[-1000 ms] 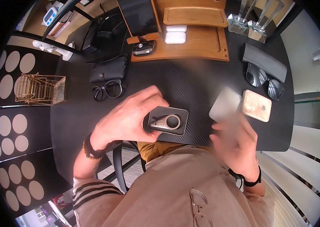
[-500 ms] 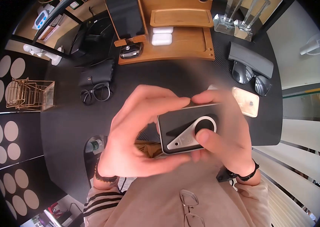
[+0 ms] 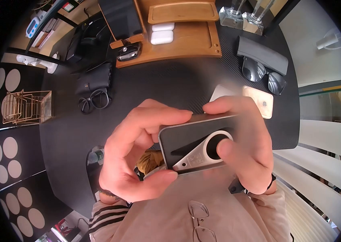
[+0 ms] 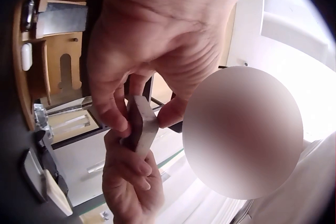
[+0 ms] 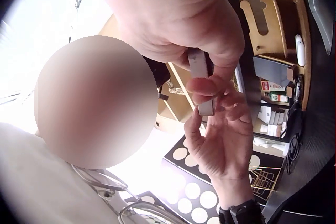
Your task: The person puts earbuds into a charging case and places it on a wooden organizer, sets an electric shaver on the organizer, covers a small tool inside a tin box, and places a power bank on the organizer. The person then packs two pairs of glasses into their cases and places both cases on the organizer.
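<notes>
Coming nearer the head camera since a second ago, the tin (image 3: 184,139) is being held before the shirt (image 3: 154,218), a ring tool (image 3: 194,158) lying inside. Left hand (image 3: 121,159) is pinching one end; right hand (image 3: 256,151) is gripping the other.
</notes>
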`<move>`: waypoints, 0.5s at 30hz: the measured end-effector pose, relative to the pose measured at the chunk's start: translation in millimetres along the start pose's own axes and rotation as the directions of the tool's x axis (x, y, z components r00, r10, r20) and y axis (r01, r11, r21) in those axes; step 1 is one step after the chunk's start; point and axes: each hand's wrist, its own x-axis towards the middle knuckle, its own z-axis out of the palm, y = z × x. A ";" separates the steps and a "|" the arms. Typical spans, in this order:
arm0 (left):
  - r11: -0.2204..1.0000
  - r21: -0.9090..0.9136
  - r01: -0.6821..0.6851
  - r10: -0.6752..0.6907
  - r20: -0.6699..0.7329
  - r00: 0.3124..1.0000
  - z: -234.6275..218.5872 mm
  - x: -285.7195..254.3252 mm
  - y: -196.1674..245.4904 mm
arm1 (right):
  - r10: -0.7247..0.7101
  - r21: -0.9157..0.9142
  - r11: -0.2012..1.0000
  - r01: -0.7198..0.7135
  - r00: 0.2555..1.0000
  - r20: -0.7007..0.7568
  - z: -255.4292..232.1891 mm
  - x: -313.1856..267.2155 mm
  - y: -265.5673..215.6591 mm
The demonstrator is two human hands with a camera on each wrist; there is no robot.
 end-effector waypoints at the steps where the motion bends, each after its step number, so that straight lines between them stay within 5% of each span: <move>1: 0.999 -0.025 -0.021 0.021 -0.004 1.000 2.3 1.3 -0.2 | 0.001 0.002 1.000 -0.001 1.000 -0.006 -1.1 0.1 3.0; 3: 0.998 -0.049 -0.039 0.039 -0.005 0.999 6.1 3.5 -1.0 | -0.124 -0.069 0.990 0.125 0.992 0.011 -3.4 1.2 11.4; 7: 0.998 -0.023 -0.063 0.062 -0.021 0.998 10.4 6.6 0.6 | -0.095 -0.047 0.994 0.097 0.995 0.039 -4.1 1.3 6.8; 12: 0.998 0.024 -0.061 0.061 0.021 0.998 5.1 7.6 1.4 | -0.249 -0.250 0.930 0.271 0.962 0.116 -10.7 3.2 13.7; 15: 0.996 -0.072 -0.052 0.064 0.182 0.981 -1.1 8.7 4.1 | -0.300 -0.263 0.909 0.322 0.946 0.120 -11.2 4.0 16.8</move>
